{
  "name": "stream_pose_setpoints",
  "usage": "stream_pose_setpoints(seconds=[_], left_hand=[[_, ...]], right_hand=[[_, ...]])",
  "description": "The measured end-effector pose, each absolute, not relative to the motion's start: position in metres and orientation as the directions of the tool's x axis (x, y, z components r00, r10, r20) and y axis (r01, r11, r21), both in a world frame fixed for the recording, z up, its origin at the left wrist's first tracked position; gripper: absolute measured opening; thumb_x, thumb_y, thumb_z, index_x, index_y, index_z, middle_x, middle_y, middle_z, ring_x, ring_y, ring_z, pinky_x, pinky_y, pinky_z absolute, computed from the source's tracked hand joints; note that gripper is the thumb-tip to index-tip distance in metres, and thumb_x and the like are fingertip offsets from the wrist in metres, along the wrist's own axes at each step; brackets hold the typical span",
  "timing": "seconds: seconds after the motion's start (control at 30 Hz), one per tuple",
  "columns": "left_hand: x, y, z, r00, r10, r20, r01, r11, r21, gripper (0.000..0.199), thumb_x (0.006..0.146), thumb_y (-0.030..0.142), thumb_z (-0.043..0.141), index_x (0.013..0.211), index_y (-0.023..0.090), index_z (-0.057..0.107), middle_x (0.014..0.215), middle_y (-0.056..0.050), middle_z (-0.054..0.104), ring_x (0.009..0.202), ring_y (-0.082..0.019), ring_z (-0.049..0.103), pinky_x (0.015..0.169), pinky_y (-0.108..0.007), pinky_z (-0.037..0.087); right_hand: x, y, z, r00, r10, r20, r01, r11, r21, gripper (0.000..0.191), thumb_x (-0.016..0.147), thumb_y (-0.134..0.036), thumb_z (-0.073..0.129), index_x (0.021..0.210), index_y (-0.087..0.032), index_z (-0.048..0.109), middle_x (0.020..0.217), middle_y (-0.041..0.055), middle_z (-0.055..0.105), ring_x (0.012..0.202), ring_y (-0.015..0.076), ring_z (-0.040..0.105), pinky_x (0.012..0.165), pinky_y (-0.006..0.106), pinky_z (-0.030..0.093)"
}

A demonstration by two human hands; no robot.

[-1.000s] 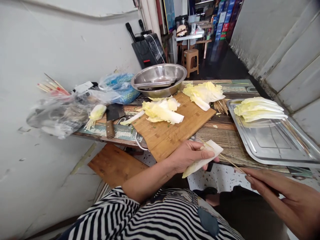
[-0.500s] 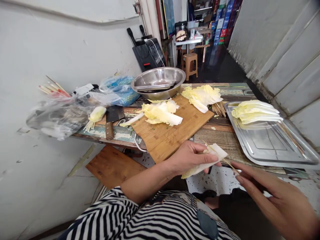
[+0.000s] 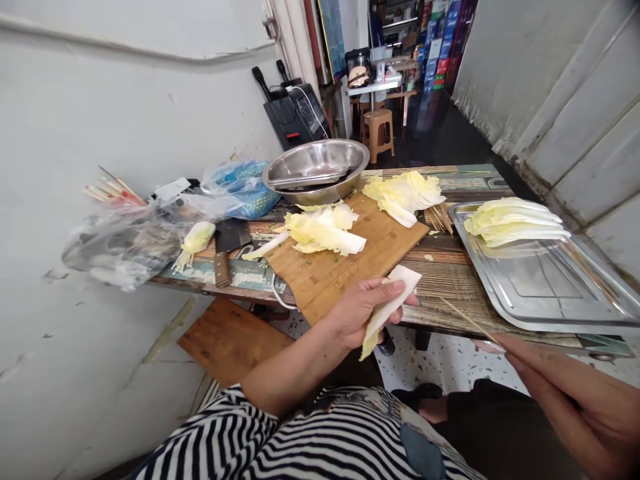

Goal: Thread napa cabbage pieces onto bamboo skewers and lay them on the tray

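Note:
Fingers and thumb of my left hand [image 3: 367, 307] are closed round a pale napa cabbage leaf [image 3: 387, 308], above the table's front edge. My right hand [image 3: 560, 387], lower right, pinches a thin wooden skewer [image 3: 467, 318] whose tip points toward the leaf, apart from it. More cabbage leaves [image 3: 325, 230] lie on the wooden cutting board [image 3: 305, 287], with another pile of leaves [image 3: 405, 197] at its far right corner. Several leaves [image 3: 515, 223] are stacked on the metal tray [image 3: 540, 293] at the right. Loose skewers [image 3: 439, 219] lie between board and tray.
A steel basin [image 3: 317, 167] stands behind the board. On the left are a cleaver [image 3: 225, 257], a small cabbage heart [image 3: 197, 239] and plastic bags [image 3: 135, 247]. Below the table's left part is a wooden stool top [image 3: 230, 340]. Walls flank both sides.
My right hand has drawn the skewer away from the leaf, so its tip is now free. My left hand has moved slightly left and turned the leaf more upright.

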State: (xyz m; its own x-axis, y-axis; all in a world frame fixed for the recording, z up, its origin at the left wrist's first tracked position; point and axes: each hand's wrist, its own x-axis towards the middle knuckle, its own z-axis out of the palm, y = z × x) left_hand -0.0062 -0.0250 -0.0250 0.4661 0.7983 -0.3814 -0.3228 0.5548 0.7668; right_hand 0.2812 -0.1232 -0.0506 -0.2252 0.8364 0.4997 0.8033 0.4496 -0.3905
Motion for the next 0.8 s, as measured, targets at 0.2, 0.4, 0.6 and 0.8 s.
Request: stream_pose_setpoints(seconds=[0.2, 0.4, 0.6, 0.8], left_hand=[[0.003, -0.030, -0.024, 0.488, 0.781, -0.389, -0.332, 0.578, 0.745, 0.043, 0.069, 0.047, 0.088, 0.077, 0.010, 0.069, 0.054, 0.001, 0.055, 0.045, -0.006, 0.047, 0.045, -0.019, 0.039], [0.005, -0.032, -0.024, 0.501, 0.785, -0.364, -0.364, 0.573, 0.735, 0.045, 0.066, 0.047, 0.091, 0.076, 0.009, 0.069, 0.054, 0.002, 0.057, 0.046, -0.007, 0.050, 0.052, -0.021, 0.045], [0.006, -0.034, -0.025, 0.493, 0.791, -0.362, -0.372, 0.568, 0.735, 0.046, 0.064, 0.048, 0.092, 0.075, 0.009, 0.070, 0.055, 0.001, 0.060, 0.048, -0.007, 0.051, 0.053, -0.022, 0.044], [0.007, -0.034, -0.026, 0.481, 0.803, -0.352, -0.357, 0.547, 0.757, 0.048, 0.064, 0.052, 0.091, 0.075, 0.010, 0.071, 0.058, -0.001, 0.063, 0.048, -0.008, 0.053, 0.054, -0.022, 0.044]], right_hand=[[0.262, -0.127, -0.046, -0.337, 0.802, 0.494, 0.817, 0.510, -0.270, 0.057, 0.103, -0.025, 0.047, 0.155, -0.048, 0.040, 0.119, -0.0021, 0.078, 0.098, 0.0213, 0.078, 0.057, 0.030, 0.062], [0.262, -0.124, -0.049, -0.327, 0.796, 0.510, 0.819, 0.508, -0.267, 0.042, 0.103, -0.027, 0.048, 0.143, -0.038, 0.056, 0.117, -0.0016, 0.079, 0.095, 0.0194, 0.079, 0.066, 0.026, 0.063], [0.260, -0.122, -0.046, -0.322, 0.815, 0.482, 0.827, 0.490, -0.275, 0.043, 0.100, -0.023, 0.052, 0.140, -0.034, 0.059, 0.116, 0.0006, 0.079, 0.096, 0.0212, 0.079, 0.068, 0.026, 0.063], [0.260, -0.122, -0.045, -0.335, 0.816, 0.470, 0.841, 0.484, -0.241, 0.040, 0.102, -0.024, 0.050, 0.140, -0.034, 0.057, 0.116, 0.0018, 0.079, 0.094, 0.0218, 0.079, 0.063, 0.027, 0.063]])
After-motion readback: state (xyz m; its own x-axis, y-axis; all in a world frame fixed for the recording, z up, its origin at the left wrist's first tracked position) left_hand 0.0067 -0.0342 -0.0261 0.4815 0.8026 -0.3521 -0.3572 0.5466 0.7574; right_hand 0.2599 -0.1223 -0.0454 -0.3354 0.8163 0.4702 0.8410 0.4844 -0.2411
